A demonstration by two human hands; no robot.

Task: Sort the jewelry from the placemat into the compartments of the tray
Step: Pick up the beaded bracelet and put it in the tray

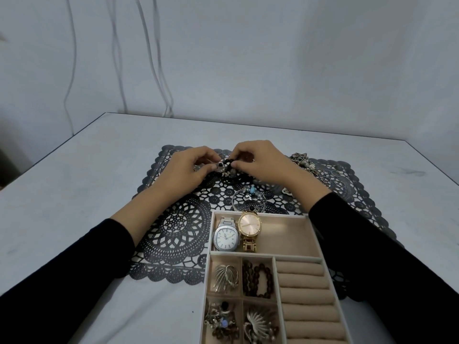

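Hands — left (184, 169), right (261, 160) — pinch beads (229, 162) (round, black).

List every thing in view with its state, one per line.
left hand, pinching the black bead jewelry
right hand, pinching the same piece
black bead jewelry, held between both hands
silver watch, lying in the tray's far compartment
gold watch, beside it, same compartment
charm bracelet, loose on the placemat, unsorted
chain pile, on the placemat's far right
ring rolls, bare

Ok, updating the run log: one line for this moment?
left hand, right hand: pinch beads | at placemat | tray: silver watch, gold watch
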